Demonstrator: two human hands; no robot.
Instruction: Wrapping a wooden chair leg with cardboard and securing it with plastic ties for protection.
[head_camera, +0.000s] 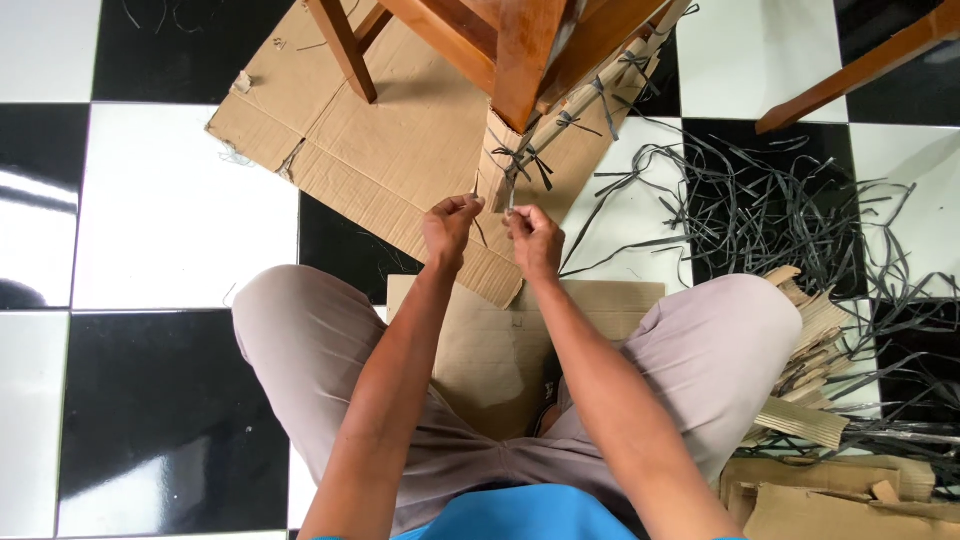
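Item: bundle of cardboard strips (560, 125), tan, long and narrow, corrugated, bound at intervals with knotted dark strapping (520, 160). It slopes from the wooden chair legs down to the hands, its lower end just above and between both fists.

Left hand (450, 228): grip closed into a narrow pinch on a thin dark strap end at the bundle's lower end. Right hand (535, 240): grip likewise closed tight on a strap end, knuckles up. The two hands sit just beside each other, nearly touching; the strand between them is too fine to trace.

Beneath: flattened cardboard sheet (380, 140), matte brown, creased, torn at one corner, lying on the floor. A second smaller cardboard panel (490, 350) lies between the person's knees.

Above: wooden chair (525, 50), varnished orange-brown, square legs, standing on the sheet.

To the right: loose heap of dark plastic strapping offcuts (780, 200), flat, ribbon-like, tangled. Near it, a stack of cut corrugated pieces (810, 350) beside the right knee.

Floor (170, 210): glossy black and white tiles, chequered.

Person: seated cross-legged, grey-beige trousers, blue shirt.
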